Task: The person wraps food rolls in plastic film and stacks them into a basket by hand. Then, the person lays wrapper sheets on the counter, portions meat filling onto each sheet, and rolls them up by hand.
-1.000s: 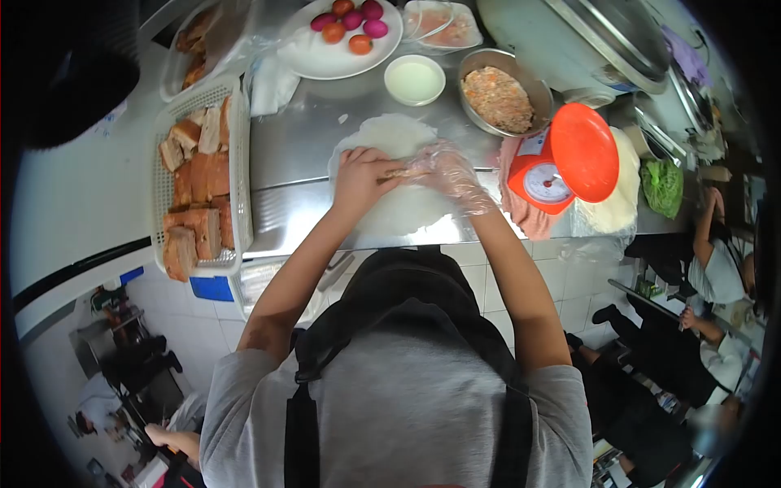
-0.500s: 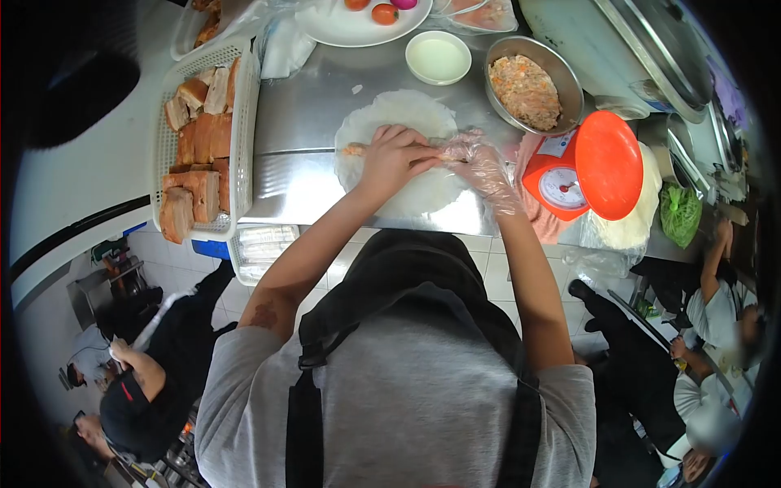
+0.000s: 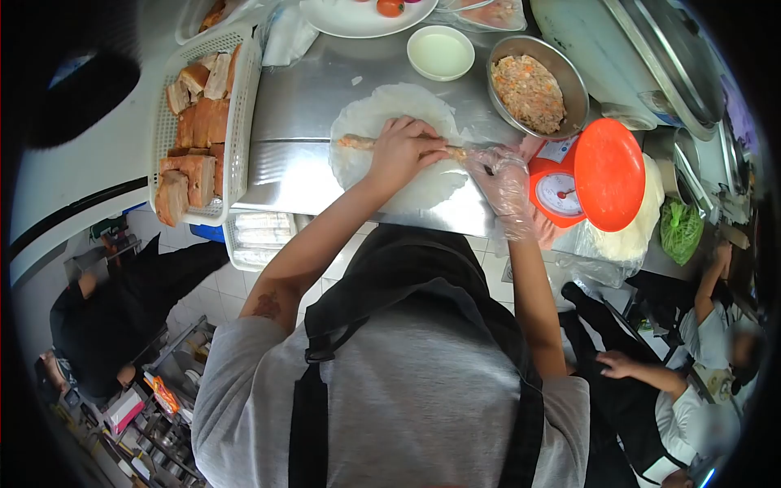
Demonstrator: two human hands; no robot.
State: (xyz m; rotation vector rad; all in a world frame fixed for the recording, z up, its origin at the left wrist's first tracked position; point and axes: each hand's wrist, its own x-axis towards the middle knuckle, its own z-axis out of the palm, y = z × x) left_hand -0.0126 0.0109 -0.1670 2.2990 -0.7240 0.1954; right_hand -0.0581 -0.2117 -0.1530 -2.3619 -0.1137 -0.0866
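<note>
A thin, round, translucent wrapper sheet (image 3: 394,191) lies on the steel worktop. A narrow strip of minced filling (image 3: 355,141) runs across it from left to right. My bare left hand (image 3: 404,152) is over the strip's middle, fingers bent and pressed together on it, hiding that stretch. My right hand (image 3: 502,185) wears a clear plastic glove. Its fingertips are drawn together at the strip's right end, near the sheet's edge. Beyond it stands a metal bowl (image 3: 579,110) with minced filling (image 3: 529,91).
At left is a white basket (image 3: 242,134) of meat slabs (image 3: 199,122). A pale green bowl (image 3: 440,54) and a white plate (image 3: 346,23) with small tomatoes stand at the back. Right of my gloved hand sits a red kitchen scale (image 3: 608,175). Other people work behind, on both sides.
My right hand has moved slightly right and toward me, uncovering the strip's right end. My left hand stays on the strip. People behind have shifted.
</note>
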